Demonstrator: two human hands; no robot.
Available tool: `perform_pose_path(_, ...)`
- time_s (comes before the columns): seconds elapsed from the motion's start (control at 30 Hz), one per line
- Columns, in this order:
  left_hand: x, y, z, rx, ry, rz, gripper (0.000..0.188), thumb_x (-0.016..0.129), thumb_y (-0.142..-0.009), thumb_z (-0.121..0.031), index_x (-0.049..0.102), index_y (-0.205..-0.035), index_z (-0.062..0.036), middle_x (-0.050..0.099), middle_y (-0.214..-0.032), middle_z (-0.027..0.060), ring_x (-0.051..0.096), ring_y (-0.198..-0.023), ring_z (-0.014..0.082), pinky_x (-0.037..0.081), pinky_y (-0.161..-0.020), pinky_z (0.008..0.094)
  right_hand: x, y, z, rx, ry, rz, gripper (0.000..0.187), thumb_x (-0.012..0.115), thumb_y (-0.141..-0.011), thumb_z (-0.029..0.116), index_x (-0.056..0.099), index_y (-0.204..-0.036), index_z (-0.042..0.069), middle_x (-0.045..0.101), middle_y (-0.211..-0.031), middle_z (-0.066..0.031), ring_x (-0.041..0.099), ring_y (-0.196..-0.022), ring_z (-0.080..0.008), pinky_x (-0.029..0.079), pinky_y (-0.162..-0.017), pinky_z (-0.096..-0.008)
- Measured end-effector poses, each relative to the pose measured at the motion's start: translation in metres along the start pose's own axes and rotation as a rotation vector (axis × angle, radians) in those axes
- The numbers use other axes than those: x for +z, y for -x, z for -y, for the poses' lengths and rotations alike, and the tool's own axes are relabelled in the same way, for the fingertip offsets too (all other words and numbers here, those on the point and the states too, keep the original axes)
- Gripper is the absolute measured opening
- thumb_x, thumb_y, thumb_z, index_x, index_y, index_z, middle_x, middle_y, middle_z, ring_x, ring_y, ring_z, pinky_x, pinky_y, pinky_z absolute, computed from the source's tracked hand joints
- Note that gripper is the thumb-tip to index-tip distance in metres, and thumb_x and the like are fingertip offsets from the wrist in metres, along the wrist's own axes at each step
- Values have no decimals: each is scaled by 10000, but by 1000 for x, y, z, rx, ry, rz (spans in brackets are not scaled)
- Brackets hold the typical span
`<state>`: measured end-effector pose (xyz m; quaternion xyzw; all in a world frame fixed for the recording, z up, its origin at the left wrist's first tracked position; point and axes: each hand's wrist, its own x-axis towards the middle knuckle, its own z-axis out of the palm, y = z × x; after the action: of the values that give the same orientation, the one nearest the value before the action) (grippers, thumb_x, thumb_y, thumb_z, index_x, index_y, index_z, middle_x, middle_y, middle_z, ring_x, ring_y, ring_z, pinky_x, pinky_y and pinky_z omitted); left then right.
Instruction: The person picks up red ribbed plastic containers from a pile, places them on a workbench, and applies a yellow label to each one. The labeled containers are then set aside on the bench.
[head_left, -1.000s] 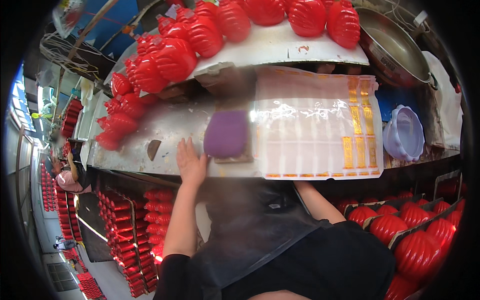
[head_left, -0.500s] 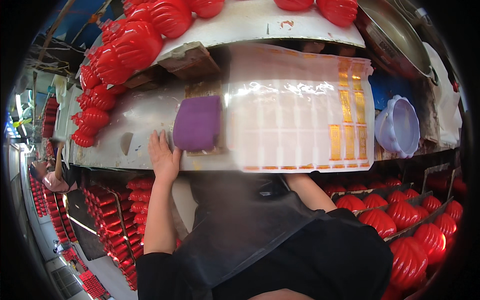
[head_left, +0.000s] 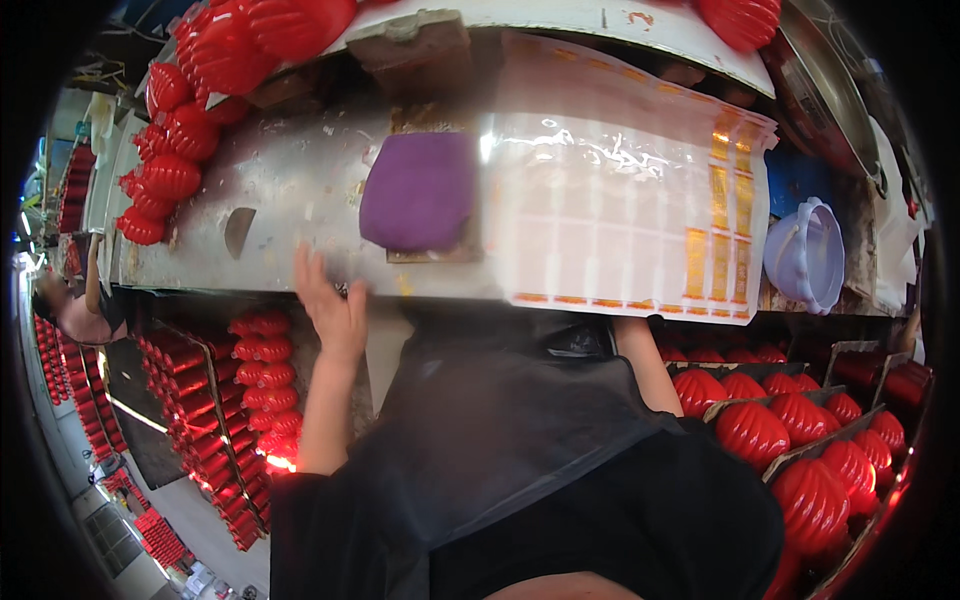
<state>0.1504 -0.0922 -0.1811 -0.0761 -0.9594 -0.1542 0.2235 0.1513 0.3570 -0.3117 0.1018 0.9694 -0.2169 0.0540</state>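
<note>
My left hand [head_left: 333,305] is raised at the front edge of the metal worktop [head_left: 285,215], with its fingers apart and nothing in it. To its right lies a folded purple cloth [head_left: 418,190] on a stained board [head_left: 450,255]. A glossy sheet of labels [head_left: 600,230] covers the worktop's right part; several gold labels [head_left: 694,265] remain along its right side. My right forearm [head_left: 648,365] reaches under the sheet's front edge, which hides the right hand and whatever it may hold.
Red ribbed lanterns [head_left: 170,175] hang or lie at the far left. Boxes of red lanterns [head_left: 750,430] stand at lower right, stacked red pieces [head_left: 205,430] at lower left. A lavender basket [head_left: 808,257] and a metal pan [head_left: 820,85] are at right. Another person [head_left: 85,315] is at far left.
My left hand has lifted off the worktop edge and drawn back toward me. The whole view has shifted a little. My right forearm still reaches beneath the sheet.
</note>
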Motion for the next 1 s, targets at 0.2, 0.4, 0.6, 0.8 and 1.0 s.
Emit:
perform_pose_path(0.2, 30, 197, 62, -607, 63, 41, 469, 639, -966, -212, 496, -1324, 55, 490, -1393, 296, 452, -1320, 434, 346, -1120, 511, -35, 47, 24, -342, 466, -131, 477, 687, -935, 246, 601, -1346, 20, 618, -1350, -218, 599, -1213, -384, 476, -1041, -449)
perform_pose_path(0.4, 19, 413, 98, -1771, 176, 971, 374, 609, -987, -224, 598, -1215, 72, 645, -1184, 257, 588, -1162, 388, 443, -1019, 493, -150, 86, 124, -198, -103, 624, 332, 611, -995, 256, 689, -1197, 5, 735, -1103, -208, 703, -1002, -358, 535, -906, -396)
perform_pose_path(0.6, 8, 476, 61, -2162, 755, 453, 347, 599, -986, -244, 609, -1200, 29, 652, -1176, 220, 592, -1148, 364, 445, -1002, 483, -212, 44, 245, -430, -204, 633, 287, 596, -994, 122, 680, -1224, -27, 746, -1015, -140, 717, -957, -227, 541, -870, -334)
perform_pose_path(0.8, 3, 480, 40, -2273, 880, 251, 321, 589, -986, -264, 620, -1184, -14, 659, -1167, 183, 596, -1135, 339, 447, -985, 473, -226, -24, 314, -676, -230, 605, 349, 636, -1034, 242, 678, -1263, -18, 721, -1054, -78, 682, -991, -161, 531, -877, -312)
perform_pose_path(1.0, -11, 496, 19, -2370, 900, 174, 297, 579, -986, -284, 630, -1169, -57, 666, -1158, 146, 600, -1121, 315, 450, -968, 463, -218, -91, 363, -698, -213, 628, 333, 627, -1043, 241, 677, -1271, 4, 707, -1032, -55, 662, -979, -135, 519, -886, -290)
